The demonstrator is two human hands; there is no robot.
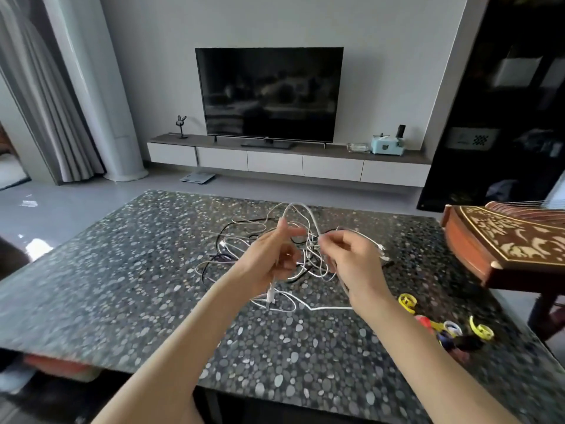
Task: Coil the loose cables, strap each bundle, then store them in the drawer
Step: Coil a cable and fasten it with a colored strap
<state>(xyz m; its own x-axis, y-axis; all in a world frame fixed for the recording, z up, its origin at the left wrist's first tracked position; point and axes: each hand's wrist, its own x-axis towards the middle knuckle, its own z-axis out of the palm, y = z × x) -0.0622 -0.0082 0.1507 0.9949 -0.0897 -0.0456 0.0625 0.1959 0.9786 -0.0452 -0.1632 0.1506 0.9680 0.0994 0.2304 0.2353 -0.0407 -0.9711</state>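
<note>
A tangle of white and black cables (244, 240) lies in the middle of the pebble-patterned table (122, 270). My left hand (272, 258) is closed around a white cable whose plug end (270, 296) hangs below the fist. My right hand (351, 258) pinches another stretch of white cable, and a loop (301, 209) arches up between both hands. Several coloured straps (452, 328), yellow, red, white and dark, lie at the table's right side. No drawer front stands open in view.
A carved wooden zither (504, 243) on a stand sits at the table's right corner. Behind the table are a floating TV cabinet with drawers (275, 162), a television (269, 93), a scale on the floor (197, 178) and a dark shelf (504, 102).
</note>
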